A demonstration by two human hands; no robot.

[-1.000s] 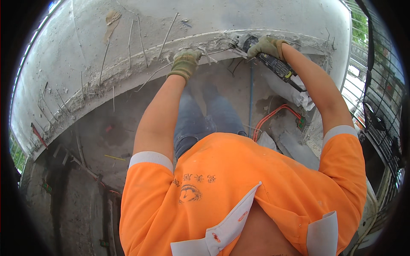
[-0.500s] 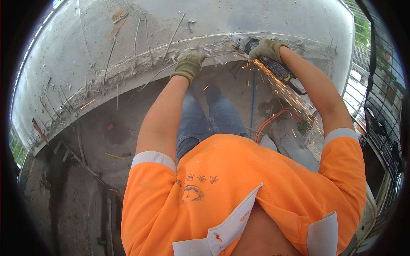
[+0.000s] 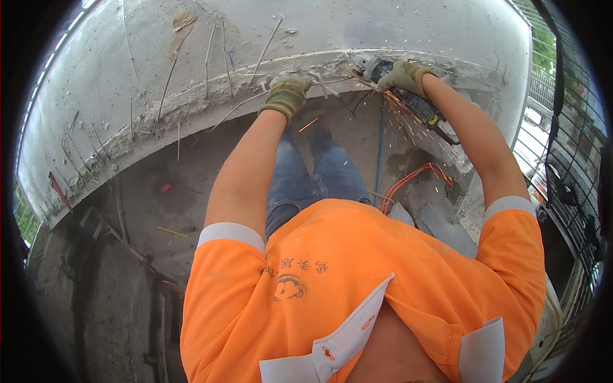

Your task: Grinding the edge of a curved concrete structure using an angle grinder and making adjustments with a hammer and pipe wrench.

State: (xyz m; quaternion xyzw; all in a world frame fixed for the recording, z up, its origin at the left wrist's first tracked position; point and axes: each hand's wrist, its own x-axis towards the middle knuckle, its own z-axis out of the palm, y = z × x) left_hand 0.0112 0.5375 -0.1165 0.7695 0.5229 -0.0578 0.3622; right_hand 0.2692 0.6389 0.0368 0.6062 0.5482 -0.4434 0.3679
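My right hand (image 3: 405,76), in a work glove, is closed round the black body of an angle grinder (image 3: 415,105). The grinder's disc end rests at the broken edge of the concrete slab (image 3: 281,69), and orange sparks spray from there down and to the right. In a matching glove, my left hand (image 3: 288,90) is closed at the same edge, left of the grinder. A bent steel bar (image 3: 236,110) runs up to that hand from the left. What its fingers grip is hidden by the glove.
Several thin rebars (image 3: 209,60) stick out of the slab edge at the left. Orange conduits (image 3: 408,182) and a blue pipe (image 3: 380,147) lie below on the right. A yellow strip (image 3: 173,232) is on the floor. Wire mesh fencing (image 3: 575,153) stands along the right side.
Both hands and the grinder have shifted slightly to the right in the picture. The spark stream is thinner and shorter, with some sparks now above the slab edge.
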